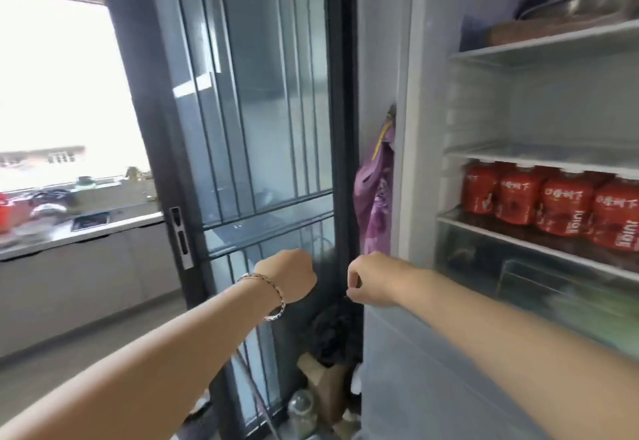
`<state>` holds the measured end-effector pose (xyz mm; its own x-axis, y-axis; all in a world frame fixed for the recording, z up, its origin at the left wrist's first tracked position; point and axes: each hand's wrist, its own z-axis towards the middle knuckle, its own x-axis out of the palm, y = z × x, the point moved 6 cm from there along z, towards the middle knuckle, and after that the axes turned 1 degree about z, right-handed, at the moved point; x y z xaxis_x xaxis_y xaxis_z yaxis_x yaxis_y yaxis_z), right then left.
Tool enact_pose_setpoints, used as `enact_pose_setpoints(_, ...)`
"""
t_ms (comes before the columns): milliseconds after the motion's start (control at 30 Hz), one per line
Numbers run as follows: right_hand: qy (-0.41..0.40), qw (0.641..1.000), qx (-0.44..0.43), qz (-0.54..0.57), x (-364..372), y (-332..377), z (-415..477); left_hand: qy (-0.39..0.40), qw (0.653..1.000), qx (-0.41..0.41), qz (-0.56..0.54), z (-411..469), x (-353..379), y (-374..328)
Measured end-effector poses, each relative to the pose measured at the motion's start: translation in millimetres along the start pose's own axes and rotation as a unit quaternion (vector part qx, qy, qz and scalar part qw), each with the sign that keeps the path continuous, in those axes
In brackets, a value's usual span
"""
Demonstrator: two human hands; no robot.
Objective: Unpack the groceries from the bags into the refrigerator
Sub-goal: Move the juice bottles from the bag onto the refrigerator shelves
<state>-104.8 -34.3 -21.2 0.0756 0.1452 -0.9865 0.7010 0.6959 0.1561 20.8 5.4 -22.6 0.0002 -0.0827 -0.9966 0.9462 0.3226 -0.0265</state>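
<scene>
1. Left grip point(288, 277), with a bracelet point(273, 296) on its wrist, is held out in front of the glass door point(262, 128). Only its back shows and the fingers bend away out of sight, so I cannot tell whether it holds anything.
2. Right grip point(368, 278) is just beside it, at the left edge of the fridge point(425, 128). Its fingers are curled narrow, thumb near forefinger. A small dark speck sits at the fingertips, too blurred to say if it is pinched.
3. The fridge stands open at the right, with red cartons point(553, 201) in a row on a middle shelf and a metal pan point(587, 3) up top.
4. A purple bag point(377, 197) hangs between door and fridge, above both grips.
5. A black bag point(332, 332) lies on the floor below them, by a cardboard box point(321, 381).
</scene>
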Motion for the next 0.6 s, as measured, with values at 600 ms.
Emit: enact_pose_setpoints(600, 0.1, 0.8, -0.589, -0.055, 185.5, 670.1, -342.0, -0.027, 0.783, -0.62, -0.045, -757.8, 17.9, 385.9)
